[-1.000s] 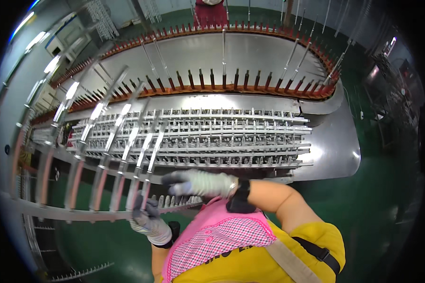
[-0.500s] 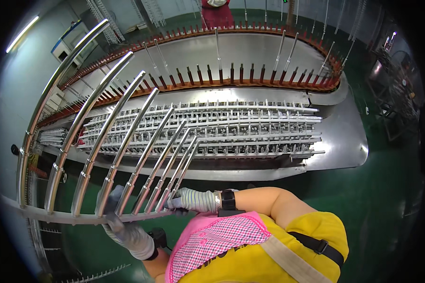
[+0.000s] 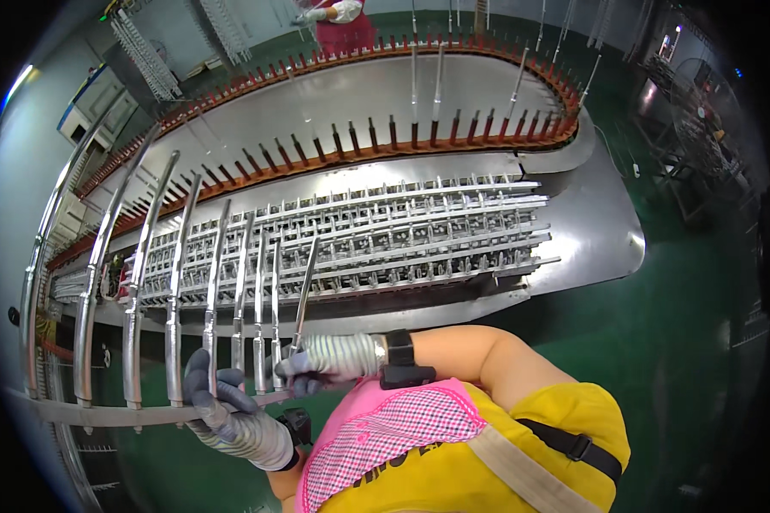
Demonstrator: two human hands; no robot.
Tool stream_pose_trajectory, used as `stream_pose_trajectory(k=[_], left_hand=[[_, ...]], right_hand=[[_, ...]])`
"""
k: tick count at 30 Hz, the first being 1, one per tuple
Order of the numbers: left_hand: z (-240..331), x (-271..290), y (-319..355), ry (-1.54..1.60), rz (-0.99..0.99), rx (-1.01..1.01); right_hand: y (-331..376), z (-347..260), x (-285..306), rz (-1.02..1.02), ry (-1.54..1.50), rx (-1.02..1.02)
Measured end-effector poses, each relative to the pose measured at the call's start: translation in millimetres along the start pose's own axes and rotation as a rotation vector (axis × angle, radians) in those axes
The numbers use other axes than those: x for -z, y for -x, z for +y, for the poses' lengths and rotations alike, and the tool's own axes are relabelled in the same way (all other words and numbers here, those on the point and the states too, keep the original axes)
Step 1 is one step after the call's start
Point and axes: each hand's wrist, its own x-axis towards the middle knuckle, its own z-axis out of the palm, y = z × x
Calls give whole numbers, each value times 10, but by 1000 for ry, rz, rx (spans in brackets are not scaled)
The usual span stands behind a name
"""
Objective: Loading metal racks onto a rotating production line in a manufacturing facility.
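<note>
A pale rail (image 3: 128, 415) slants in at the lower left, bearing a row of upright shiny metal tubes (image 3: 174, 316). My left hand (image 3: 235, 419), in a striped glove with grey fingers, is closed round the rail near its right part, fingers beside the tubes. At the rail's right end my right hand (image 3: 334, 357), gloved alike, pinches the lower end of the last metal tube (image 3: 308, 282). That tube leans to the right, out of line with its neighbours. Whether its foot still sits on the rail is hidden by my fingers.
Beyond my hands, stacked metal racks with short pegs (image 3: 342, 235) lie on a steel table (image 3: 582, 231). A looped conveyor with red-brown pegs (image 3: 316, 158) runs behind them, some carrying tubes. Across it stands a person in red (image 3: 346, 34). A large fan (image 3: 701, 111) stands at right.
The view has shifted, and the rail's tubes now stand more upright. The last tube has tilted away from the others in my right hand. The far person's gloved arm has come into view.
</note>
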Motion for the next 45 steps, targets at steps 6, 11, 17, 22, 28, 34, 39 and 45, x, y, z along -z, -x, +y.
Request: stream_pose_trajectory(k=[6, 11, 17, 22, 28, 34, 39, 45], left_hand=[[-54, -217, 165, -22, -5, 1], [-207, -90, 242, -74, 3, -80], [-307, -48, 315, -108, 48, 47], [-472, -327, 361, -154, 269, -28], [-518, -342, 377, -133, 227, 10], [-590, -455, 409, -182, 227, -41], [-724, -446, 420, -173, 67, 22], [-911, -191, 382, -384, 226, -49]], right_hand=[[309, -323, 181, 386, 149, 365], [1211, -1017, 1466, 836, 279, 798], [3111, -1503, 2432, 1440, 765, 818], [4280, -2555, 2466, 1839, 678, 1466], [4374, -3142, 2359, 2243, 1073, 1094], [4162, -3241, 2547, 2419, 1302, 414], [4122, -3010, 2969, 2373, 1460, 472], [3989, -2692, 2714, 1591, 939, 1139]])
